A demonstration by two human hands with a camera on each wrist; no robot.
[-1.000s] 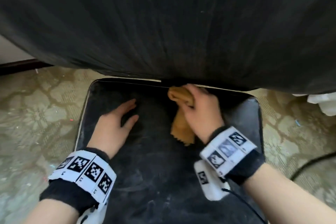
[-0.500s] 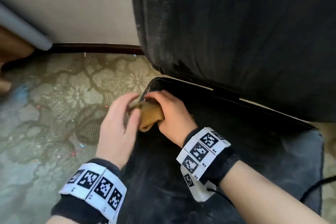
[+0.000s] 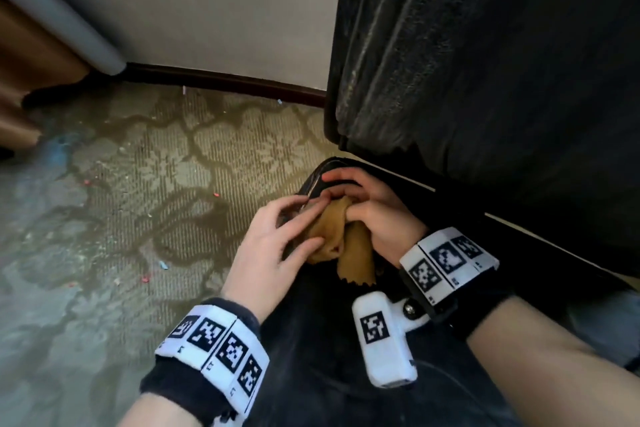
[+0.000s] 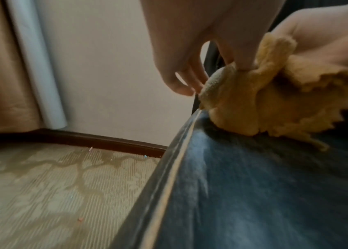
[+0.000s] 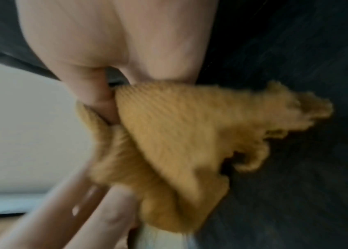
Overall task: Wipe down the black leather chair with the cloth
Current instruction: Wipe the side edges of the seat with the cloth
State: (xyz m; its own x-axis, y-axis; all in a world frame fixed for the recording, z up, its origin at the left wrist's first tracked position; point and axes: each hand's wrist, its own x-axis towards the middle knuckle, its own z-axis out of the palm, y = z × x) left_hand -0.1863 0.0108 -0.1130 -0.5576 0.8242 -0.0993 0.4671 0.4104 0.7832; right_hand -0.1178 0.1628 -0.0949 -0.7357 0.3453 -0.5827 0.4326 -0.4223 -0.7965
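Head: noted tan cloth (image 3: 341, 246) bunched at far left corner of chair seat (image 3: 311, 340), gripped in right hand (image 3: 375, 215), pinched by left hand (image 3: 273, 246). Left wrist: found fingertips (image 4: 243, 64) dug into cloth at seat edge. Right wrist: blurred, grip confirmed.

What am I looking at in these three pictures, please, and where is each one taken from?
There is no machine here, only a person's two bare hands. One camera sits on the head and one on each wrist, by the printed wristbands. The head view looks down on the black chair's seat and backrest, with patterned carpet beside. The two wrist views look along the fingers, and the right one is blurred. The right hand grips a bunched mustard cloth at the seat's left edge, and the left hand pinches it too.
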